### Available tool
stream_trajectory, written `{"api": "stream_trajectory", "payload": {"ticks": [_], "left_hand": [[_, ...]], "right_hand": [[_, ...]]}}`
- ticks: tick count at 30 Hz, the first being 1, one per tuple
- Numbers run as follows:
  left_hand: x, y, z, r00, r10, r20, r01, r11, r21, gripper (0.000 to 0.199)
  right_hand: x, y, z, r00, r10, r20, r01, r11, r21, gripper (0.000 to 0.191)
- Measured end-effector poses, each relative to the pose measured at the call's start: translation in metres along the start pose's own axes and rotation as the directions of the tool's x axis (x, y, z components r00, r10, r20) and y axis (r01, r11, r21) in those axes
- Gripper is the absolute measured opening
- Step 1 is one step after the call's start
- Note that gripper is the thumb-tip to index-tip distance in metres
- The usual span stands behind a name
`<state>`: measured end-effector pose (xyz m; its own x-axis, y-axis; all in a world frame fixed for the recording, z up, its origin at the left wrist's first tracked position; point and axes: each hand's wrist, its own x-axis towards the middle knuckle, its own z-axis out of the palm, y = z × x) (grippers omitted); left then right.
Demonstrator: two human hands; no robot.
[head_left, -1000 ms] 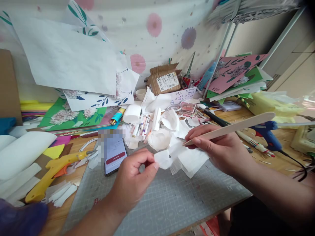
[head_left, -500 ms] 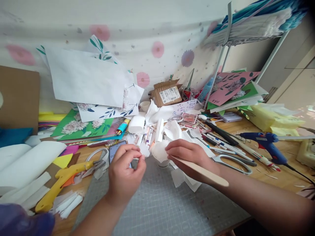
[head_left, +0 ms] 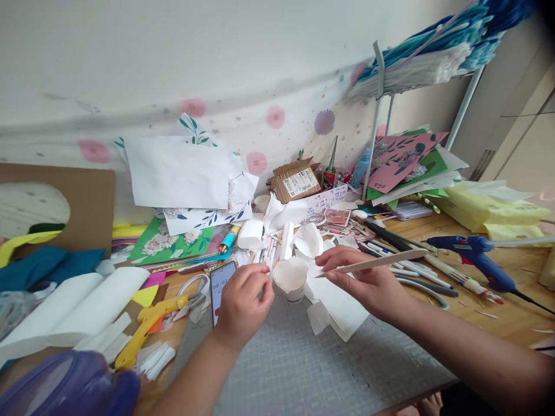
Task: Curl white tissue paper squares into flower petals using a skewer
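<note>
My left hand point(head_left: 243, 301) is closed in a pinch just left of a small white cup point(head_left: 291, 283) with pale paper-like material at its rim. What those fingers hold, if anything, I cannot make out. On the cup's other side, my right hand point(head_left: 358, 283) grips a flat wooden craft stick point(head_left: 381, 260) between thumb and fingers. One end points toward the cup, while the other sticks out past the back of the hand. White paper pieces point(head_left: 347, 315) lie beneath and beside the right hand on the grey cutting mat point(head_left: 299, 364).
A phone showing a timer point(head_left: 219, 283) lies left of my left hand. Yellow-handled pliers-like tool point(head_left: 150, 320) and white paper rolls point(head_left: 93, 306) are farther left. Pens point(head_left: 416, 274) and a blue glue gun point(head_left: 481, 254) lie at right. A cardboard box point(head_left: 299, 179) stands behind.
The view has shifted left. A small white piece seen in my left fingers is no longer visible there. The stick's outer end has swung up, and my right hand sits farther from the cup.
</note>
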<state>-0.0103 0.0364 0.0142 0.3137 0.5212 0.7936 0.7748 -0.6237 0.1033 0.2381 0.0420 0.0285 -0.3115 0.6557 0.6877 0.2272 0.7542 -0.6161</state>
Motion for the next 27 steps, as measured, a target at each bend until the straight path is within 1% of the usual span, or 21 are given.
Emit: {"api": "stream_trajectory", "payload": {"ticks": [1, 3, 6, 8, 10, 11, 13, 15, 16, 18, 19, 20, 21, 24, 27], "left_hand": [[0.005, 0.003, -0.001, 0.997, 0.029, 0.065, -0.03, 1.0, 0.006, 0.018], [0.017, 0.01, -0.003, 0.976, 0.064, 0.208, -0.068, 0.998, 0.016, 0.018], [0.032, 0.017, -0.011, 0.914, 0.058, 0.402, -0.077, 0.997, 0.032, 0.017], [0.039, 0.018, -0.017, 0.872, 0.034, 0.488, -0.065, 0.997, 0.047, 0.023], [0.043, 0.018, -0.023, 0.848, 0.003, 0.529, -0.046, 0.997, 0.067, 0.027], [0.042, 0.019, -0.025, 0.847, -0.016, 0.532, -0.031, 0.996, 0.08, 0.026], [0.036, 0.024, -0.025, 0.857, -0.066, 0.512, 0.01, 0.994, 0.111, 0.021], [0.025, 0.036, -0.02, 0.859, -0.115, 0.499, 0.056, 0.99, 0.132, 0.024], [0.017, 0.045, -0.016, 0.844, -0.127, 0.521, 0.071, 0.989, 0.127, 0.027], [0.003, 0.063, -0.004, 0.777, -0.103, 0.621, 0.078, 0.995, 0.067, 0.022], [-0.003, 0.072, 0.003, 0.741, -0.101, 0.664, 0.088, 0.995, 0.052, 0.025], [-0.008, 0.079, 0.01, 0.709, -0.119, 0.695, 0.111, 0.992, 0.058, 0.035], [-0.012, 0.084, 0.017, 0.685, -0.151, 0.713, 0.138, 0.987, 0.077, 0.044], [-0.014, 0.087, 0.031, 0.633, -0.229, 0.74, 0.214, 0.97, 0.118, 0.049], [-0.011, 0.08, 0.035, 0.606, -0.259, 0.752, 0.276, 0.955, 0.106, 0.044]], "right_hand": [[-0.002, -0.001, -0.004, 1.0, 0.019, -0.021, -0.019, 1.0, 0.002, 0.007], [-0.008, -0.004, -0.014, 0.998, 0.045, -0.044, -0.045, 0.999, 0.007, 0.008], [-0.017, -0.008, -0.031, 0.996, 0.077, -0.047, -0.076, 0.997, 0.013, 0.009], [-0.023, -0.012, -0.043, 0.994, 0.102, -0.043, -0.101, 0.995, 0.018, 0.01], [-0.029, -0.015, -0.055, 0.992, 0.123, -0.038, -0.122, 0.992, 0.024, 0.011], [-0.032, -0.017, -0.06, 0.991, 0.132, -0.033, -0.131, 0.991, 0.029, 0.011], [-0.038, -0.02, -0.071, 0.988, 0.156, -0.02, -0.155, 0.987, 0.049, 0.012], [-0.044, -0.022, -0.081, 0.979, 0.203, -0.002, -0.202, 0.976, 0.08, 0.014], [-0.047, -0.023, -0.085, 0.972, 0.233, 0.008, -0.233, 0.968, 0.094, 0.016], [-0.053, -0.025, -0.092, 0.954, 0.297, 0.026, -0.298, 0.948, 0.114, 0.019], [-0.055, -0.026, -0.096, 0.944, 0.327, 0.032, -0.329, 0.937, 0.118, 0.02], [-0.057, -0.028, -0.098, 0.936, 0.349, 0.036, -0.351, 0.929, 0.118, 0.021], [-0.059, -0.029, -0.1, 0.932, 0.361, 0.036, -0.363, 0.925, 0.115, 0.023], [-0.062, -0.033, -0.102, 0.926, 0.374, 0.048, -0.377, 0.921, 0.098, 0.025], [-0.067, -0.033, -0.1, 0.916, 0.397, 0.056, -0.4, 0.912, 0.089, 0.027]]}}
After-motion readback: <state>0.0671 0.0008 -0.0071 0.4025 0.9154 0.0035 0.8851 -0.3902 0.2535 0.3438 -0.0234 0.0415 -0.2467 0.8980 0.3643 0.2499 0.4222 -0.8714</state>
